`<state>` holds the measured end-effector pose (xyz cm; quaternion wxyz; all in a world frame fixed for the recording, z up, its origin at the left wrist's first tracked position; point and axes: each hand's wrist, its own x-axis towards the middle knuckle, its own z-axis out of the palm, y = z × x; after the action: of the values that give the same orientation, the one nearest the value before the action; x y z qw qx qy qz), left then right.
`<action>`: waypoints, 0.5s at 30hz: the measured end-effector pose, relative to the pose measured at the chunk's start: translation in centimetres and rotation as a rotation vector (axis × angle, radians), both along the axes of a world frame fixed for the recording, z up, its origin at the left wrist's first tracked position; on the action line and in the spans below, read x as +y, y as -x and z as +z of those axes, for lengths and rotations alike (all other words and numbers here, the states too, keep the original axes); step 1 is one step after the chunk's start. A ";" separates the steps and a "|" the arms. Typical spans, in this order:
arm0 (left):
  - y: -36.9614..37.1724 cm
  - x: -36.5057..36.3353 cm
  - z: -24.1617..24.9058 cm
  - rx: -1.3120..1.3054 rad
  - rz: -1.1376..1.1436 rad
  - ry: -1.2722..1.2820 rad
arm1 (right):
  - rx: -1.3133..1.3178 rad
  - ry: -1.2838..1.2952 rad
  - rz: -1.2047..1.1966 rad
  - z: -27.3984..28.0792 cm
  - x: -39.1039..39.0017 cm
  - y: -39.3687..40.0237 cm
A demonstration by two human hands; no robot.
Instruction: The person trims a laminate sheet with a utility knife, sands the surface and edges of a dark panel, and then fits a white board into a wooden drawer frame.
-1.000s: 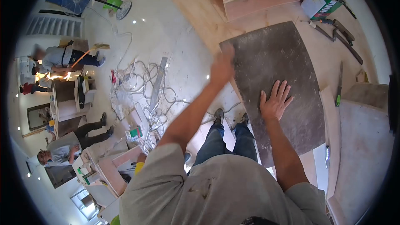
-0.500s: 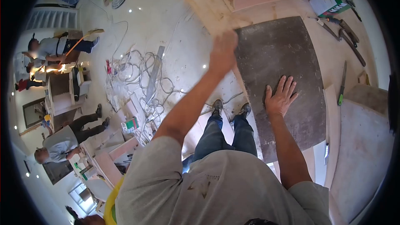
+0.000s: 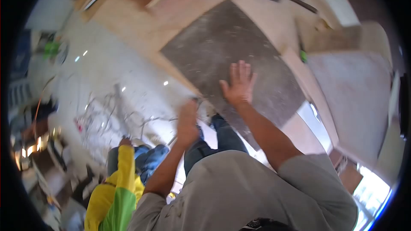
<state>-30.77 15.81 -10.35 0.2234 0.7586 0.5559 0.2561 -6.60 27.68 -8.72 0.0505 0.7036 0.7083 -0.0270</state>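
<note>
A dark brown, scuffed flat board (image 3: 205, 38) lies on the pale wooden worktop (image 3: 128, 30). My right hand (image 3: 240, 83) rests palm down on the board, fingers stretched out and thumb apart. Beside the board's near left edge is my left hand (image 3: 187, 122), smeared by motion. Its fingers cannot be made out, nor whether anything is in them.
Several hand tools, among them a dark long-handled one (image 3: 297, 2), lie beyond the board. A green-handled tool (image 3: 303, 55) is to the right, near a pale panel (image 3: 351, 98). At lower left stands a person in yellow (image 3: 102, 199). Tangled cables (image 3: 107, 115) cover the floor.
The whole view has turned. My left hand has come from the board's far left corner back toward my body. My right hand stays flat on the board. The person in yellow shows more fully.
</note>
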 end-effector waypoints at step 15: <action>-3.6 3.0 0.5 0.100 -0.253 0.141 | 0.069 0.010 -0.037 -0.9 0.4 -0.7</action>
<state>-27.21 18.82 -9.89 0.2788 0.8167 0.4830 0.1482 -5.94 28.08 -9.64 0.0289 0.7150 0.6963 -0.0555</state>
